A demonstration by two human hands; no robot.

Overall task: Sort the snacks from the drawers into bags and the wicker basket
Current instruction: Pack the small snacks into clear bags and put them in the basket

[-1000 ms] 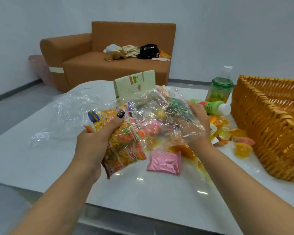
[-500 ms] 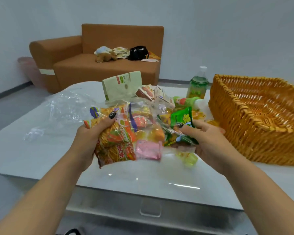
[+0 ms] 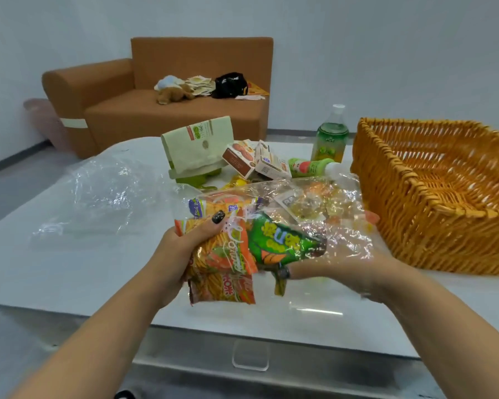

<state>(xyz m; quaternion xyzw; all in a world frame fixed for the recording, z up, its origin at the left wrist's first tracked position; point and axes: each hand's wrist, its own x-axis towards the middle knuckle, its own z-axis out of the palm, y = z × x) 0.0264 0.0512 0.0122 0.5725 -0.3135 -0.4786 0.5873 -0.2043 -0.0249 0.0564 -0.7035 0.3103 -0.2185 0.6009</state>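
Two hands are working over the glossy white tabletop (image 3: 69, 254), just left of the wicker basket (image 3: 432, 197). The left hand (image 3: 185, 249) is gripping a crinkly orange snack packet (image 3: 222, 263), thumb pressing across its front, long axis running up and down; only "HOME" seems legible near the bottom. The right hand (image 3: 337, 266), wrapped in a clear, crumpled plastic bag (image 3: 314, 203), is pinching a shiny green snack packet (image 3: 283, 243) with yellow characters, its long axis slanting down toward the right hand. More wrapped sweets are showing through the film. Behind the basket's left corner a green drink bottle (image 3: 332, 136) is standing upright; small cardboard boxes (image 3: 257, 161) are leaning beside it.
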